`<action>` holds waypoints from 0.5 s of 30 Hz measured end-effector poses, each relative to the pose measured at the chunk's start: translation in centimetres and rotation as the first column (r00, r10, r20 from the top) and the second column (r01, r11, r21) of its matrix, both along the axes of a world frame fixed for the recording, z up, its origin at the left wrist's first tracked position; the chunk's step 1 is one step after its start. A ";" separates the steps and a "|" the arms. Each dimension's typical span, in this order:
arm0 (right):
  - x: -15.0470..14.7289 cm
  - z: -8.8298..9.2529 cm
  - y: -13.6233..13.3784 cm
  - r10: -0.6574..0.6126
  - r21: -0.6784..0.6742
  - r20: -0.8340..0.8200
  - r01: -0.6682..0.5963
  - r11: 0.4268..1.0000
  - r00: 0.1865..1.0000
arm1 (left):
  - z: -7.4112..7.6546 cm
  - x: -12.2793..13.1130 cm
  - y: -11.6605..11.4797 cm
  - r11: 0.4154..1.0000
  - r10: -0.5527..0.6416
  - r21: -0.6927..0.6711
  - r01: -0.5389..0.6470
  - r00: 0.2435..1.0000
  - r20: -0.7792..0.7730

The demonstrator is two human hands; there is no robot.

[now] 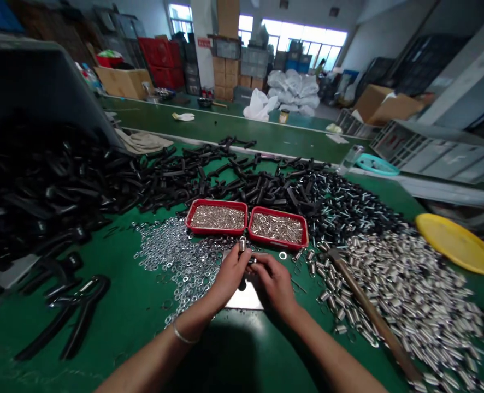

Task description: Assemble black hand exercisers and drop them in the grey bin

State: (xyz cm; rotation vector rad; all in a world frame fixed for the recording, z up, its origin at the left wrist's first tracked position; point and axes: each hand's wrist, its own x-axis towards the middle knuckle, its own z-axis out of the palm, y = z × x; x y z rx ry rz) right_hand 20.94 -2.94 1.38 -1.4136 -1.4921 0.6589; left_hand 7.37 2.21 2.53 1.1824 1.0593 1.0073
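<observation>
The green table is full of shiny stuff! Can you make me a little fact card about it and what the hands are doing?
Surface: green table
Left hand: holding a silver coil
Right hand: fingers close beside the left hand; what they pinch is too small to tell
Trays: left red tray and right red tray, side by side, both holding small metal bits
Left pile: metal rings
Right pile: silver coils
Tool: hammer lying among the silver coils

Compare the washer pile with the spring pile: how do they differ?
The washer pile holds flat rings; the spring pile, stubby ribbed cylinders. The washer pile is smaller and flatter; the spring pile is larger, with a hammer among it. Both are loose, silvery metal.
</observation>
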 end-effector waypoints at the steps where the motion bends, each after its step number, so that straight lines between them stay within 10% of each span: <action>1: -0.1 0.1 0.0 0.004 -0.006 0.012 -0.003 1.000 1.000 | -0.2 0.2 0.1 1.000 -0.002 -0.021 0.003 1.000 0.014; 6: 4.2 1.6 -1.5 0.216 -0.051 0.327 -0.211 0.976 0.920 | -1.1 1.0 0.0 0.945 0.053 -0.319 0.071 0.930 0.364; 11: 15.9 2.2 0.1 -0.257 0.036 0.653 0.311 0.950 0.712 | -2.9 0.9 -0.2 0.887 0.058 -0.399 0.232 0.801 0.595; 15: 21.9 1.1 4.2 -0.268 0.038 0.726 0.352 0.935 0.634 | -3.8 0.6 -0.3 0.865 -0.059 -0.357 0.351 0.780 0.624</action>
